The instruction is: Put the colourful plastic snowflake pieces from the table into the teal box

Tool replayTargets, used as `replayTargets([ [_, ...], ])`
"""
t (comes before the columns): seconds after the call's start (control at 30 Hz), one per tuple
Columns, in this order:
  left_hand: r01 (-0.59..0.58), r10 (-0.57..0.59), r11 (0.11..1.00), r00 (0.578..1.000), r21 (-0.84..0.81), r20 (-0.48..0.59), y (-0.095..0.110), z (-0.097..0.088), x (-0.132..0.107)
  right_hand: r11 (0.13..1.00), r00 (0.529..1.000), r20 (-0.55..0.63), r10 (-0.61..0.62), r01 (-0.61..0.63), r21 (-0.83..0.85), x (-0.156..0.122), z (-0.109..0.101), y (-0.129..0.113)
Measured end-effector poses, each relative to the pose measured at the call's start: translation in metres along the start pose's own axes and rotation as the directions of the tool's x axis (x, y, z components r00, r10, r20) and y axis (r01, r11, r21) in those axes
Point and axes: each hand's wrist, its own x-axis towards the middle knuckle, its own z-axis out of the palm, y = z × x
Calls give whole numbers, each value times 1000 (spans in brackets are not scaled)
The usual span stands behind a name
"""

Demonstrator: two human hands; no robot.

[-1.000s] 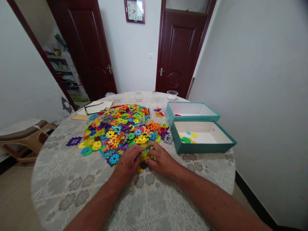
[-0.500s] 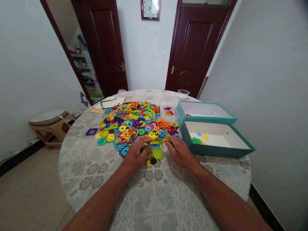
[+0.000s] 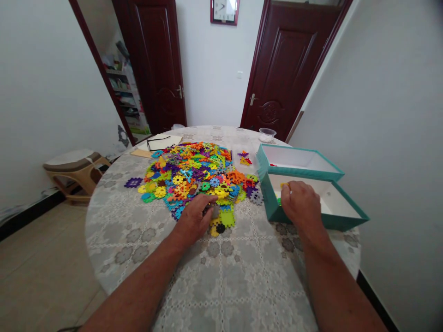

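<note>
A heap of colourful plastic interlocking pieces (image 3: 194, 173) covers the middle of the table. At its near edge rests my left hand (image 3: 195, 216), thumb and forefinger apart, its fingertips touching or just beside yellow pieces. My right hand (image 3: 302, 203) is over the near green box (image 3: 346, 223), pinching a small yellow plastic piece (image 3: 284, 185) between its fingers. Part of the box's contents is hidden behind that hand; a bit of a green piece (image 3: 279, 201) shows there. A lime square piece (image 3: 227, 218) and a black round piece (image 3: 220, 228) lie close to my left hand.
Behind the near box stands a second teal box (image 3: 301, 159). A clear tray (image 3: 254, 161) with a few pieces sits beside it. Farther back are a clear bowl (image 3: 267, 134) and glasses (image 3: 157, 143) on paper. A stool (image 3: 74, 173) stands left of the table.
My right hand has moved from the heap's near edge rightward to over the near green box, carrying the yellow piece. My left hand has stayed almost in place. The view has shifted slightly.
</note>
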Motion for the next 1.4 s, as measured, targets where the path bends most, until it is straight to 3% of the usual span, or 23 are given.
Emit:
replayTargets([
  [0.1, 15, -15, 1000, 1000, -14, -1, -3, -2, 0, 999, 999, -42, 7, -5, 34, 2, 1, 3],
  [0.2, 57, -58, 998, 998, -40, -33, -4, -4, 1, 963, 986, -155, -59, 97, 253, 1, -3, -11],
  [0.27, 96, -99, 994, 994, -59, -48, -5, -6, 1, 881, 972, -170, -164, 222, 418, -6, -6, -30],
  [0.33, 137, -143, 987, 988, -85, -60, -6, -7, 1, 770, 940, -99, -328, 327, 549, -18, -7, -54],
  [0.4, 162, -170, 981, 983, -103, -73, -7, -8, 2, 676, 861, 31, -507, 375, 634, -33, -7, -78],
  [0.47, 164, -173, 981, 982, -102, -81, -7, -9, 2, 629, 754, 164, -636, 383, 677, -47, -7, -97],
  [0.57, 154, -162, 984, 983, -87, -91, -9, -9, 3, 632, 625, 314, -714, 384, 673, -59, -8, -116],
  [0.63, 151, -158, 985, 983, -82, -91, -9, -10, 3, 657, 593, 373, -714, 383, 649, -62, -9, -122],
  [0.77, 142, -146, 988, 987, -66, -73, -10, -10, 4, 691, 621, 405, -671, 327, 645, -62, -6, -122],
  [0.83, 127, -130, 990, 989, -59, -64, -11, -9, 3, 669, 654, 367, -662, 293, 684, -60, -5, -117],
  [0.9, 114, -117, 992, 992, -52, -53, -12, -8, 2, 620, 745, 236, -625, 289, 730, -54, -5, -109],
  [0.97, 119, -120, 992, 992, -47, -26, -12, -7, 1, 599, 863, 29, -505, 326, 731, -43, -8, -95],
  [1.03, 136, -136, 989, 991, -54, 10, -12, -6, 1, 667, 932, -163, -324, 347, 660, -29, -12, -76],
  [1.1, 137, -136, 988, 991, -66, 19, -11, -6, 0, 784, 941, -289, -175, 311, 537, -15, -14, -54],
  [1.2, 76, -77, 995, 997, -62, -23, -10, -8, 1, 906, 930, -360, -75, 214, 364, 1, -11, -23],
  [1.3, 4, -8, 998, 998, -69, -54, -8, -10, 2, 940, 931, -362, -54, 170, 296, 4, -5, -12],
  [1.4, -6, -2, 994, 998, -112, -70, -4, -13, 3, 896, 938, -328, -113, 238, 374, -4, -3, -29],
])
